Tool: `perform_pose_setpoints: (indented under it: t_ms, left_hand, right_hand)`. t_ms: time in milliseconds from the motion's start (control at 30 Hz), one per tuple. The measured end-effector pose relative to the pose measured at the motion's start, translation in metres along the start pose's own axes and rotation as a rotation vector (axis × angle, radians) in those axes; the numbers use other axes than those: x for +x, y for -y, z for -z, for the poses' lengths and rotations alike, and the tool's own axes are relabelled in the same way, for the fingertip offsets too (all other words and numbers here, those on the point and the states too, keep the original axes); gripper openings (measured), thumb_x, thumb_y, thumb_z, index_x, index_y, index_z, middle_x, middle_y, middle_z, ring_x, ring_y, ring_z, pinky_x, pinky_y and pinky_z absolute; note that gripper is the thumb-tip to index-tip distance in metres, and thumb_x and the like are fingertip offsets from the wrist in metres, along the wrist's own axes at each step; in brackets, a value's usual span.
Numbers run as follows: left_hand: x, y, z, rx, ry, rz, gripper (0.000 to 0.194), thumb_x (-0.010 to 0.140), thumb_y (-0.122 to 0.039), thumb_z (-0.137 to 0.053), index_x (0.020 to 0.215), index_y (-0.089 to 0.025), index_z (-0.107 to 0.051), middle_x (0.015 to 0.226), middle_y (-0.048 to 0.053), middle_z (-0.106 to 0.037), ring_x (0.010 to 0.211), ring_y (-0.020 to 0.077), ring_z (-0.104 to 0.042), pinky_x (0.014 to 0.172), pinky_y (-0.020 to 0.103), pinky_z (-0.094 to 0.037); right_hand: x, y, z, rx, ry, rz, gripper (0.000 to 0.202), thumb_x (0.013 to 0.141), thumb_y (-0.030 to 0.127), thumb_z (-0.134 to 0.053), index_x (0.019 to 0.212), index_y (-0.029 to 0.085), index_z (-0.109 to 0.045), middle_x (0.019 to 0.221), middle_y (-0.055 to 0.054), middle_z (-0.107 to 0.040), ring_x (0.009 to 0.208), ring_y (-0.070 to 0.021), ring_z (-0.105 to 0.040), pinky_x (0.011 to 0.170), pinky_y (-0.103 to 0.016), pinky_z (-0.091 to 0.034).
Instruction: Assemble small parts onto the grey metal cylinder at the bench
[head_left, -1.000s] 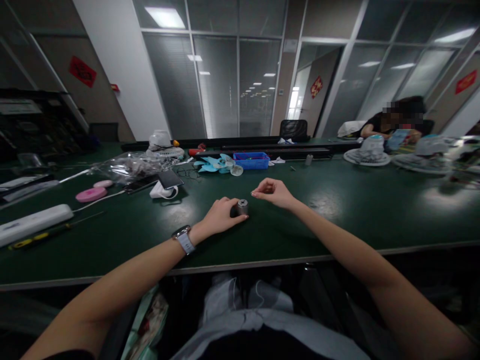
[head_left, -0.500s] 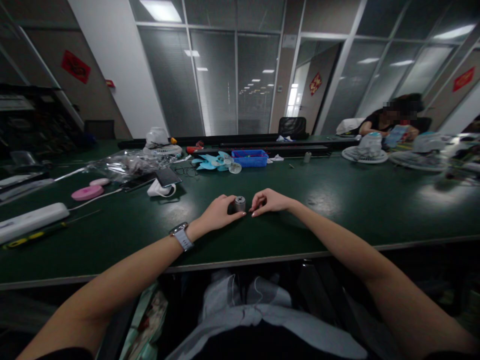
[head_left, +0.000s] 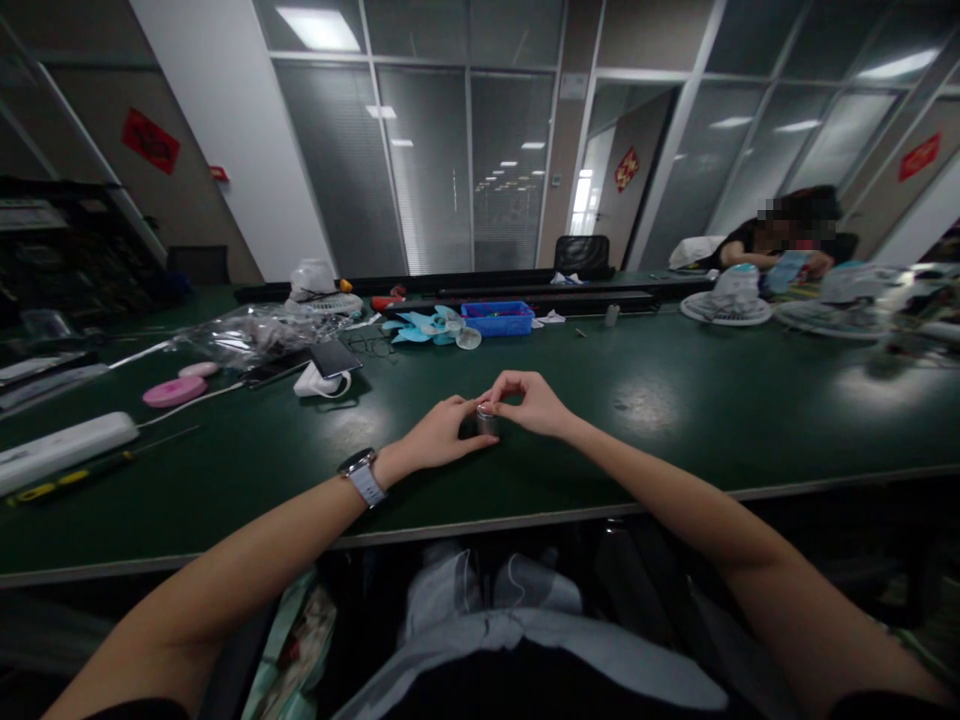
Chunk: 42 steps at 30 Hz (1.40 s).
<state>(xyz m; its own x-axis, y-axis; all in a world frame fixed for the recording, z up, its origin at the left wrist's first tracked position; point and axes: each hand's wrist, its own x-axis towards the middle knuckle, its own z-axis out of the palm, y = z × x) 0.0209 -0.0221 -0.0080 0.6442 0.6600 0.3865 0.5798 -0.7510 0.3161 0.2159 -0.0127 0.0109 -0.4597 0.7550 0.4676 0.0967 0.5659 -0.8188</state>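
On the green tabletop [head_left: 570, 440] a small silver metal cylinder [head_left: 487, 424] stands upright in front of me. My left hand [head_left: 448, 432], with a watch on the wrist, curls around its left side, thumb along the near side and fingers behind. From the right, my right hand [head_left: 529, 402] reaches over the cylinder's top with thumb and forefinger pinched together there. Those fingertips cover most of the top face. Whatever they pinch, if anything, is too small to make out.
Behind my hands are a blue basket [head_left: 501, 319], light-blue fan blades [head_left: 424, 327] and another small cylinder [head_left: 612, 316]. Leftward lie a white charger [head_left: 319, 382], a pink disc [head_left: 175, 389], a power strip [head_left: 67, 450] and a screwdriver [head_left: 71, 478]. A person [head_left: 750, 245] sits far right.
My right hand has moved left, from beside the cylinder onto its top, fingertips now touching it. My left hand has stayed around the cylinder.
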Motion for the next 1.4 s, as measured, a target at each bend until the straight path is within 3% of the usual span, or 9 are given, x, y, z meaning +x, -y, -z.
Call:
perform_pose_setpoints:
  t_ms: [133,400,633,1200,1400]
  left_hand:
    - [0.001,0.000,0.000,0.016,0.007,0.001,0.050,0.083,-0.057,-0.055,0.116,-0.020,-0.059,0.091,0.006,-0.061,0.082,0.0204,-0.057,0.072,0.032,-0.046]
    - [-0.002,-0.002,0.002,0.106,0.008,0.026,0.055,0.083,-0.059,-0.052,0.123,-0.022,-0.056,0.090,0.007,-0.062,0.082,0.0220,-0.055,0.072,0.032,-0.045]
    - [-0.003,-0.004,0.000,0.160,-0.017,0.086,0.064,0.081,-0.060,-0.054,0.133,-0.023,-0.050,0.090,0.008,-0.062,0.082,0.0226,-0.057,0.071,0.032,-0.044]
    - [-0.002,-0.006,0.002,0.125,-0.004,0.079,0.046,0.082,-0.057,-0.055,0.107,-0.020,-0.062,0.087,0.007,-0.063,0.080,0.0219,-0.057,0.069,0.032,-0.044]
    - [-0.002,0.000,-0.001,0.136,-0.044,0.161,0.048,0.081,-0.059,-0.055,0.107,-0.020,-0.061,0.090,0.008,-0.064,0.084,0.0230,-0.058,0.074,0.034,-0.046]
  right_hand:
    - [-0.001,-0.001,-0.001,0.017,-0.022,0.002,0.026,0.068,0.033,-0.076,0.071,0.014,-0.059,0.083,-0.008,-0.072,0.085,-0.0200,-0.070,0.081,-0.037,-0.055]
    - [0.005,-0.012,0.003,0.222,0.028,-0.177,0.035,0.058,0.035,-0.082,0.070,0.015,-0.056,0.080,-0.004,-0.072,0.080,-0.0180,-0.070,0.081,-0.037,-0.055]
    - [0.005,-0.013,0.007,0.269,0.056,-0.202,0.036,0.055,0.031,-0.085,0.072,0.015,-0.057,0.081,-0.003,-0.073,0.081,-0.0170,-0.070,0.084,-0.037,-0.054]
    - [0.004,-0.012,0.003,0.199,0.008,-0.184,0.036,0.056,0.033,-0.084,0.069,0.015,-0.056,0.082,-0.006,-0.073,0.079,-0.0175,-0.070,0.080,-0.037,-0.055]
    - [0.008,-0.014,0.007,0.231,-0.134,-0.142,0.038,0.054,0.034,-0.084,0.069,0.016,-0.054,0.082,-0.004,-0.073,0.083,-0.0180,-0.070,0.084,-0.038,-0.055]
